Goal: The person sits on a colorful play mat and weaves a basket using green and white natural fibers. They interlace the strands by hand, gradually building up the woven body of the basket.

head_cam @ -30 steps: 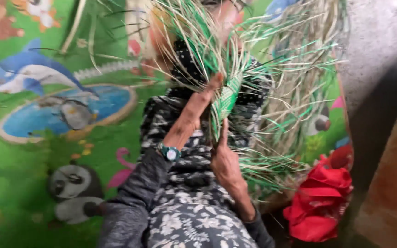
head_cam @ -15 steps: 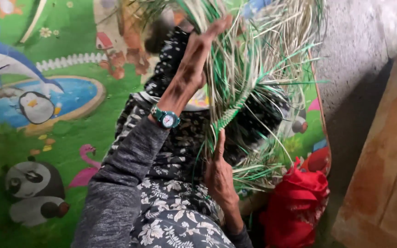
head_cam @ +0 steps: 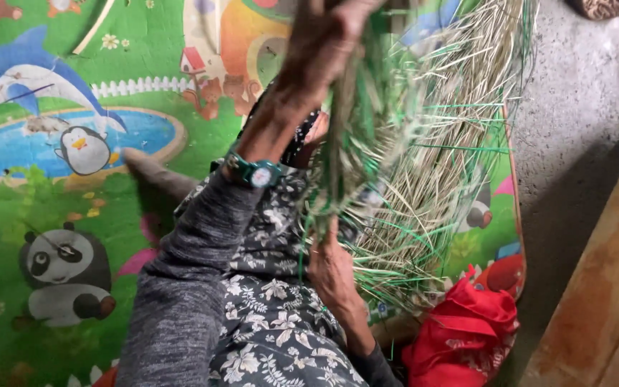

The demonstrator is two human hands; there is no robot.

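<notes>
The left hand [head_cam: 324, 43], raised near the top edge of the view, is closed around a bunch [head_cam: 367, 122] of green and straw-coloured strands, which hangs from the fist over the lap. The right hand [head_cam: 334, 272] sits lower, its fingers curled in among the loose ends where they fan toward the heap [head_cam: 438, 179]; whether it pinches particular strands cannot be told, since they hide the fingertips.

By the look of it, the step in hand is gathering and sorting: strands lifted clear of the heap while the lower hand combs or separates the tails. The next move, as I judge it, calls for a firm hold above while the lower fingers part the tangle gently, since thin strands snag and slip easily.

The heap lies on the mat [head_cam: 73, 236] along its right edge, next to the bare concrete floor [head_cam: 574, 143]. A red cloth bundle [head_cam: 467, 337] rests at the mat's lower right corner, touching the heap's near end.

Counted: two hands, one lifted bunch, one heap, one mat, one red bundle, one wristwatch [head_cam: 256, 172] on the left wrist. The single strands are too many and too tangled to count. A brown wooden board [head_cam: 610, 287] stands at the right edge of the view.
</notes>
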